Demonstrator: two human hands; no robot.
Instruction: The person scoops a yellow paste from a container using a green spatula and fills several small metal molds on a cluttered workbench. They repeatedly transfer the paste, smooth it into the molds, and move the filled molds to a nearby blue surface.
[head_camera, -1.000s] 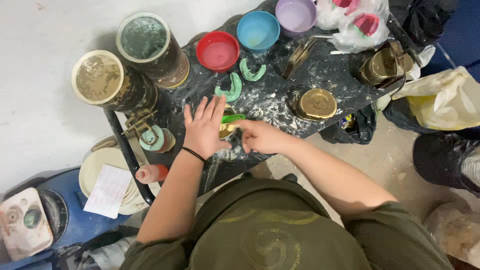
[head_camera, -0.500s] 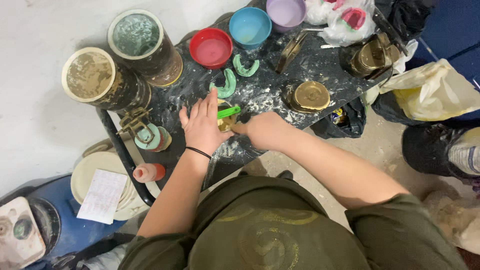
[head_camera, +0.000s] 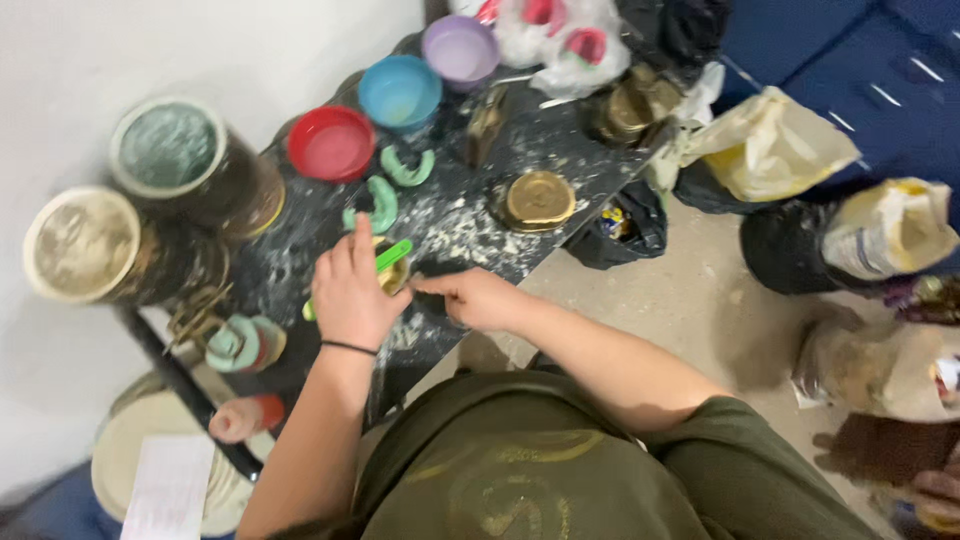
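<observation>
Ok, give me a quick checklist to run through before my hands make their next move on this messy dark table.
1. Left hand rests over the small brass-coloured piece with the bright green tool: ok.
2. Right hand is close beside that piece: ok; what its fingers pinch: cannot tell.
3. Table around the hands free of white powder: not ok.
4. Red bowl and blue bowl upright, apart from the hands: ok.
5. Round brass lid lies flat, away from the edge: ok.

Red bowl, blue bowl, purple bowl, bright green strip, white-speckled black table, olive shirt
</observation>
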